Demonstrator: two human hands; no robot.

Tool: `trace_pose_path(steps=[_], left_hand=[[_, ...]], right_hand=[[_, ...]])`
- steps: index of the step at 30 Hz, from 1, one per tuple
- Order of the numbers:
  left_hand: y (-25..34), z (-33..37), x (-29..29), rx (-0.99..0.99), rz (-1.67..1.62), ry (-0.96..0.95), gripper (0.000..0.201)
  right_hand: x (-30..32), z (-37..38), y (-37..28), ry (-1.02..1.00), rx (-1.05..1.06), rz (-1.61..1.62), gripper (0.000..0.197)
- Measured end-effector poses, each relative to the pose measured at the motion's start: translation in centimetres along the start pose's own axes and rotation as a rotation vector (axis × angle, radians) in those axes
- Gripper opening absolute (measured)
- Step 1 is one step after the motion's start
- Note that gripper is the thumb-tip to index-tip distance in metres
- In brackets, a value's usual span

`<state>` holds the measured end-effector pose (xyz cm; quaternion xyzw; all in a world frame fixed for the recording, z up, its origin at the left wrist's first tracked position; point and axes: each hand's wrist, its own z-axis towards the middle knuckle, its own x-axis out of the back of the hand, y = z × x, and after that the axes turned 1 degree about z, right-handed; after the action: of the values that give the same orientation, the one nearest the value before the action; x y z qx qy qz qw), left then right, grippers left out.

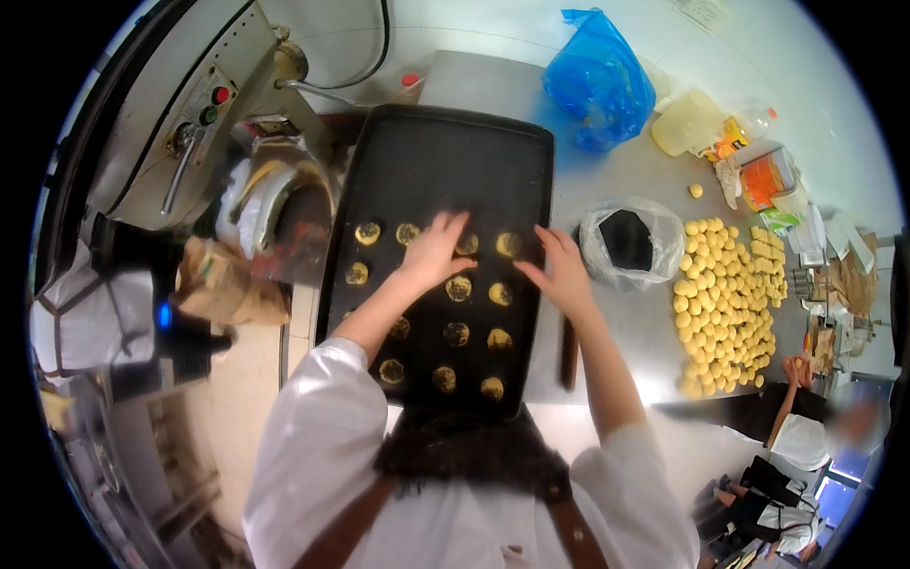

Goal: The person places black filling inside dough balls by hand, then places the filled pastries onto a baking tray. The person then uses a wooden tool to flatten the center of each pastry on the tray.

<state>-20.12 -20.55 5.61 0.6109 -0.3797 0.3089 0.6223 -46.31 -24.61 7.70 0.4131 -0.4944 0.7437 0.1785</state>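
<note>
A large black baking tray (pixel 455 161) lies in front of me. Rows of small round yellow dough pieces with dark tops, such as one dough piece (pixel 459 288), sit across its near part. My left hand (pixel 438 254) hovers over or rests on the tray, fingers stretched and thumb apart, beside a partly covered dough piece (pixel 466 245). At the tray's right edge, my right hand (pixel 563 273) has thumb and fingers spread, close to another dough piece (pixel 508 245). Neither hand shows anything held.
Right of the tray stands a container lined with a clear bag (pixel 590 228), dark inside. Many plain dough balls (pixel 725 303) cover the steel table beyond. A blue plastic bag (pixel 597 85) and bottles stand at the back. A machine (pixel 204 114) is left; people (pixel 801 427) work far right.
</note>
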Motion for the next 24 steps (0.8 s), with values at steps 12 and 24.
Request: trace_pose_path(steps=[12, 24], left_hand=[[14.3, -0.7, -0.8, -0.159, -0.387, 0.203, 0.030], [34.6, 3.3, -14.0, -0.172, -0.493, -0.118, 0.022]], right_hand=[[18.0, -16.4, 19.3, 0.408, -0.522, -0.209, 0.017], [20.4, -10.7, 33.6, -0.061, -0.179, -0.289, 0.030]])
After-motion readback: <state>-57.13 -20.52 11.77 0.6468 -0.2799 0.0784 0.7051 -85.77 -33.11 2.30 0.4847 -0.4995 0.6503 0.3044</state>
